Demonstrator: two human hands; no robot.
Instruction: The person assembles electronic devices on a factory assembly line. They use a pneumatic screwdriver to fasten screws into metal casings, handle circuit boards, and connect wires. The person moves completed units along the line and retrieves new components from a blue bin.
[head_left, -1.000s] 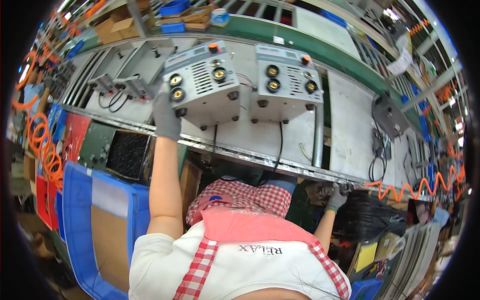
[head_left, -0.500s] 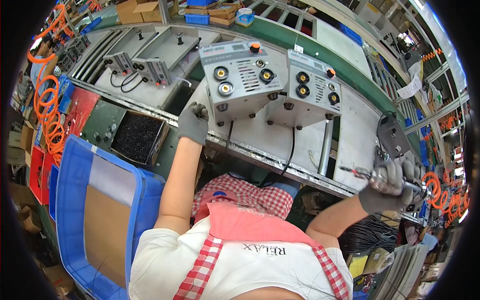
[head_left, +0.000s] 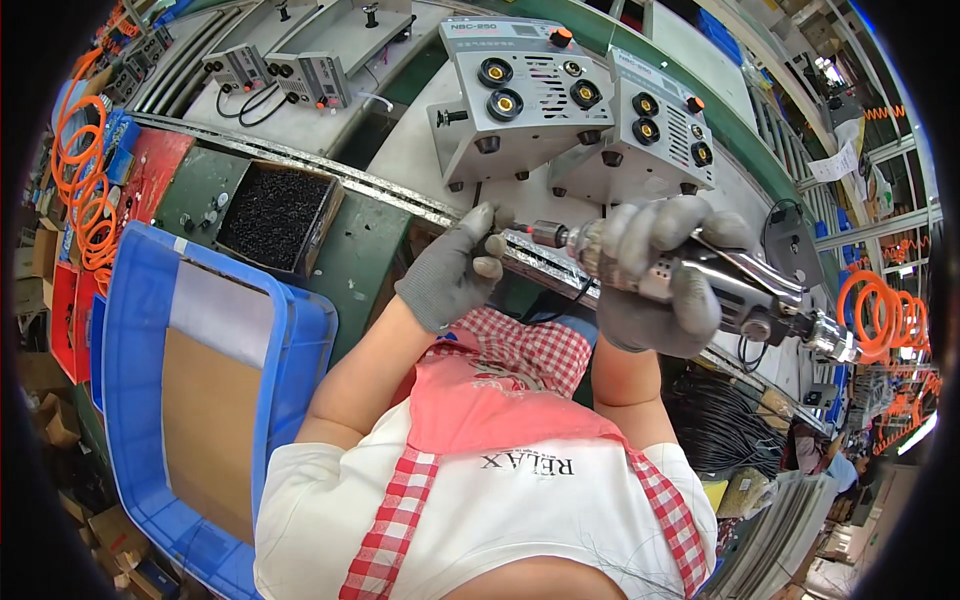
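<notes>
My right hand [head_left: 665,275], in a grey glove, is wrapped round a metal air screwdriver [head_left: 735,300], whose bit points left. At the bit's tip, my gloved left hand [head_left: 450,275] has its thumb and fingers pinched together; whatever they hold is too small or hidden to name. Both hands are over the near edge of the bench. Just beyond them stands a grey metal machine [head_left: 535,105] with round sockets, an orange knob and vent slots on its front. A second similar machine [head_left: 655,120] stands to its right.
On the left, a box of small black parts [head_left: 275,215] sits beside a large blue tub [head_left: 280,360]. Open machine housings [head_left: 340,50] lie farther back. Orange coiled hoses [head_left: 880,310] hang at both sides. Bundled black cables [head_left: 720,425] lie at lower right.
My right hand has swung the air screwdriver in from the far right to the middle. My left hand has moved right and nearer, meeting the bit's tip. The view has shifted slightly.
</notes>
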